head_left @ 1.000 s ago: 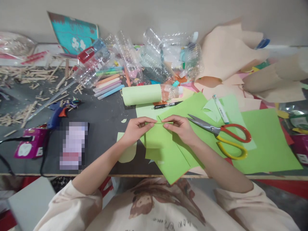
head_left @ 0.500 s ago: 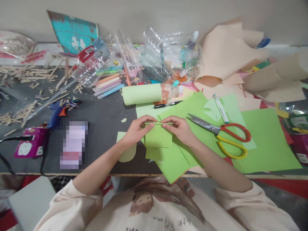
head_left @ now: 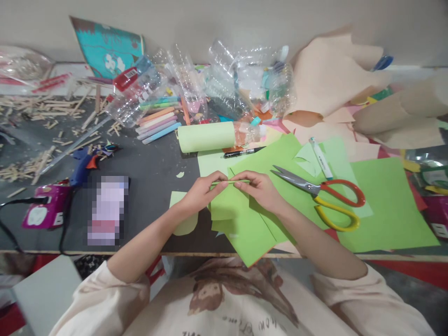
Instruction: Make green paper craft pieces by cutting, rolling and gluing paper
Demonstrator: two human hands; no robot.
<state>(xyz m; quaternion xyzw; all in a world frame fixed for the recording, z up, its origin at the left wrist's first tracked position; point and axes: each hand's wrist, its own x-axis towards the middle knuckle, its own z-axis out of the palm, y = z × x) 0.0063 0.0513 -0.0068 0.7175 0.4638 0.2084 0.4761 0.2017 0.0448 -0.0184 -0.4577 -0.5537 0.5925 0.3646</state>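
A small piece of green paper [head_left: 229, 205] hangs between my hands, its top edge rolled or folded into a narrow strip. My left hand [head_left: 206, 190] pinches that edge at its left part between thumb and fingers. On the right part, my right hand [head_left: 257, 187] pinches the same edge, the fingertips of both hands almost meeting. Larger green sheets [head_left: 250, 240] lie beneath the hands. Scissors [head_left: 311, 186] with one red and one yellow handle rest on the green paper to the right of my right hand.
A bottle wrapped in pale green paper [head_left: 206, 136] lies beyond my hands, near a black pen [head_left: 243, 152]. A white marker [head_left: 320, 158] sits by the scissors. Left are a phone [head_left: 107, 210], a blue glue gun [head_left: 82, 165] and wood sticks [head_left: 42, 109]. Plastic bottles [head_left: 224, 74] crowd the back.
Both hands have come slightly closer together and a little nearer to me along the paper's edge. The hanging piece of paper has shifted slightly down. Everything else stays in place.
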